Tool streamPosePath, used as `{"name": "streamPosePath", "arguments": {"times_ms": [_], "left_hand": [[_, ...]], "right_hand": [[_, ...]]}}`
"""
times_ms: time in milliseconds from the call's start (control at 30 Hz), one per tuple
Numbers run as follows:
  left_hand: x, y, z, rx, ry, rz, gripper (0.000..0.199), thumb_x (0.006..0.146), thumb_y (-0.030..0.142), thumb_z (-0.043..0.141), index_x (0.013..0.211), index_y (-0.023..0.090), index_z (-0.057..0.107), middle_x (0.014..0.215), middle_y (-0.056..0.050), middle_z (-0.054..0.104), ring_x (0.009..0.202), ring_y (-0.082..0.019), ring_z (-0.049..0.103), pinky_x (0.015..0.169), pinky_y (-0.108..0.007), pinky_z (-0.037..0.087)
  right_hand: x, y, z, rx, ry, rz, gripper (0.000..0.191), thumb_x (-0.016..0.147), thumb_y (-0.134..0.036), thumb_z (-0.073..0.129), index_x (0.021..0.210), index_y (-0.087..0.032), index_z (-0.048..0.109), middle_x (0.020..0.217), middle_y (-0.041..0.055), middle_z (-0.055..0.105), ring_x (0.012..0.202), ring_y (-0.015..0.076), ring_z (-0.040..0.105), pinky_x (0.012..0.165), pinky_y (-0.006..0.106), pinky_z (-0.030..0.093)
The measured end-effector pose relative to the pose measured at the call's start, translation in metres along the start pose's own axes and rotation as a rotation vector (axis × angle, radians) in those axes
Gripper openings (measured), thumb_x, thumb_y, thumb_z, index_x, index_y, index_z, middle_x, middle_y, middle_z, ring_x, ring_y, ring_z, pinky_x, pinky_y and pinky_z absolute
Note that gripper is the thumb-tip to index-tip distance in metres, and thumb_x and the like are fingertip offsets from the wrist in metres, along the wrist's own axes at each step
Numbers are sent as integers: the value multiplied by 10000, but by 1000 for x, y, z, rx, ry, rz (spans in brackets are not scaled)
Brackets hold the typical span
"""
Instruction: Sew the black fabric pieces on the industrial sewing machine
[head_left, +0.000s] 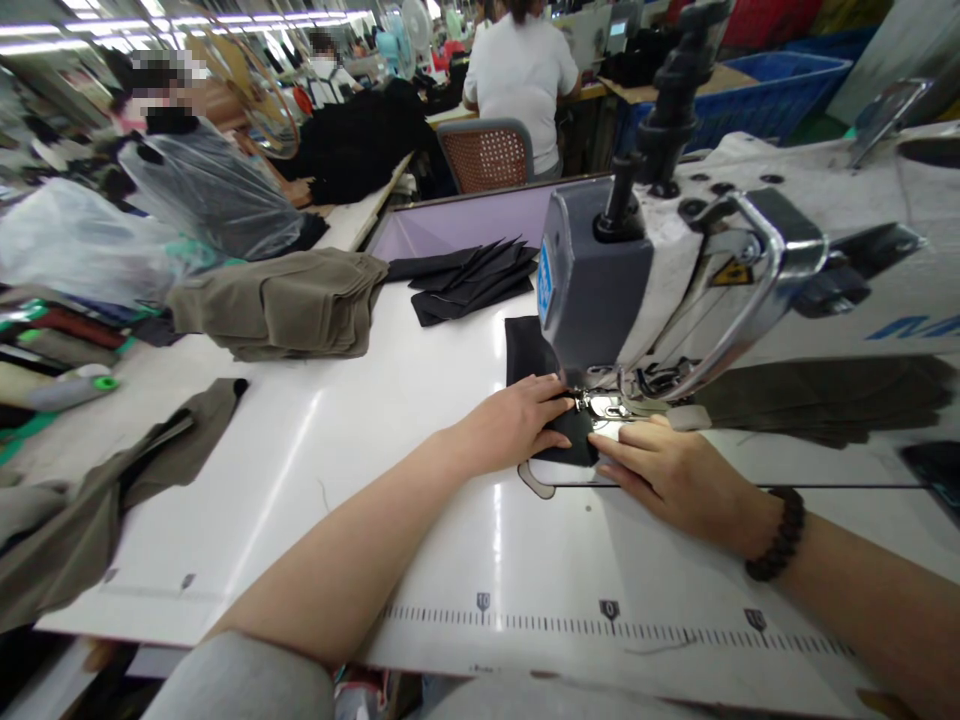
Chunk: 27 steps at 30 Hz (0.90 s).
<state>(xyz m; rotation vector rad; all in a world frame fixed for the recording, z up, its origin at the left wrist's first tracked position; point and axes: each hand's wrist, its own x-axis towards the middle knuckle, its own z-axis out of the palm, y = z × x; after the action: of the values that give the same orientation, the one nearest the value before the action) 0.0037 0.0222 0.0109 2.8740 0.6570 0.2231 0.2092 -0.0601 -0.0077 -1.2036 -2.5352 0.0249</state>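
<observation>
A black fabric piece [529, 345] lies flat on the white table under the head of a sewing machine [592, 270]. My left hand [514, 422] rests on it from the left, fingers stretched toward the presser foot [583, 400]. On the other side, my right hand [667, 465] lies with extended fingers at the right edge of the cloth, its fingertips close to the lit needle plate. A dark beaded bracelet [776, 535] circles my right wrist. The needle itself is too small to make out.
Stacked olive cloth pieces [285, 300] and black pieces [472, 280] lie behind my left hand. More olive cloth [817, 398] lies beneath the machine arm. Thread cones [75, 390] stand at the left. A printed ruler [547, 622] runs along the front edge. Co-workers sit beyond.
</observation>
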Motion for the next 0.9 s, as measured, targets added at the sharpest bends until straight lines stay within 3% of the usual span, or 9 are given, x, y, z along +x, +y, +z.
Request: {"name": "streamPosePath", "arguments": {"times_ms": [200, 400, 900], "left_hand": [[-1, 2, 3, 33, 61, 34, 286, 844, 296, 519, 1040, 99, 589, 1134, -123, 543, 1053, -227, 509, 910, -349, 421], [-9, 18, 0, 7, 10, 174, 225, 888, 180, 420, 934, 108, 628, 1005, -96, 599, 948, -181, 553, 863, -302, 447], [-2, 7, 3, -13, 66, 81, 216, 874, 198, 461, 969, 92, 623, 1029, -94, 585, 971, -189, 537, 870, -295, 452]], "right_hand": [[0, 0, -2, 5, 11, 14, 283, 892, -291, 384, 982, -130, 599, 748, 72, 606, 694, 161, 552, 631, 287, 395], [-3, -1, -3, 25, -1, -109, 306, 905, -289, 364, 926, -150, 636, 645, 37, 559, 606, 134, 500, 593, 282, 366], [0, 3, 6, 21, -10, 34, 309, 885, -306, 406, 1049, -112, 582, 776, 72, 595, 703, 172, 550, 661, 310, 409]]}}
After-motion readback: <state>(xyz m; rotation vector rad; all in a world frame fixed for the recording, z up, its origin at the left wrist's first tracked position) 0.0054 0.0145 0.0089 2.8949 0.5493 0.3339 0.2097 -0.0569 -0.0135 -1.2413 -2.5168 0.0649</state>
